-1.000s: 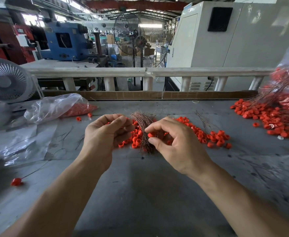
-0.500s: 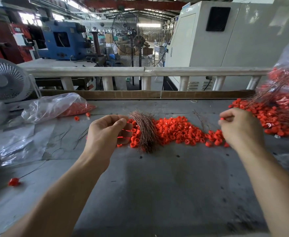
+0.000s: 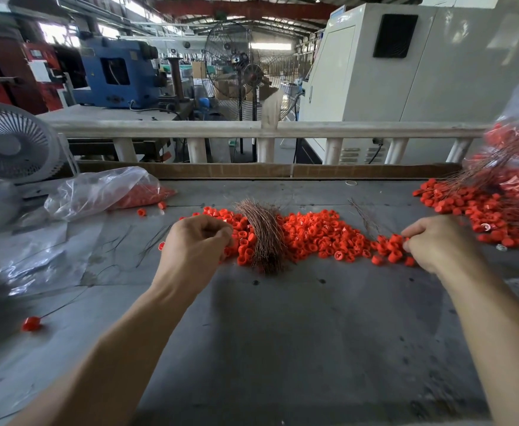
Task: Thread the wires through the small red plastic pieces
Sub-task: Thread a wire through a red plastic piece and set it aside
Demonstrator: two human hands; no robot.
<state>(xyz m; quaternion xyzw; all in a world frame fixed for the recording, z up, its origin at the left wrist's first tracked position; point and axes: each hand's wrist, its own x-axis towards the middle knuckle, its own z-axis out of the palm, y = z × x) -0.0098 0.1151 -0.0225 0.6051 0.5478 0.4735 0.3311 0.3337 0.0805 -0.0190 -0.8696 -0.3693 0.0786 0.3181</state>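
A long heap of small red plastic pieces (image 3: 313, 238) lies across the grey table (image 3: 282, 339). A bundle of thin copper-coloured wires (image 3: 264, 238) lies on the heap, left of its middle. My left hand (image 3: 196, 244) hovers just left of the bundle, fingers curled and thumb against fingertips, pinching what looks like a thin wire. My right hand (image 3: 436, 241) is at the heap's right end, thumb and forefinger pinching a red piece. A pile of threaded pieces with wires (image 3: 492, 210) lies at the far right.
A clear bag of red pieces (image 3: 104, 192) and a white fan (image 3: 9, 146) are at the left. One wired red piece (image 3: 32, 323) lies near the left front. A few loose wires (image 3: 365, 216) lie behind the heap. A cardboard strip (image 3: 252, 171) lines the far edge.
The hands were together at the wire bundle, then my right hand swung out towards the right pile and has now dropped onto the heap's right end. My left hand stayed near the bundle.
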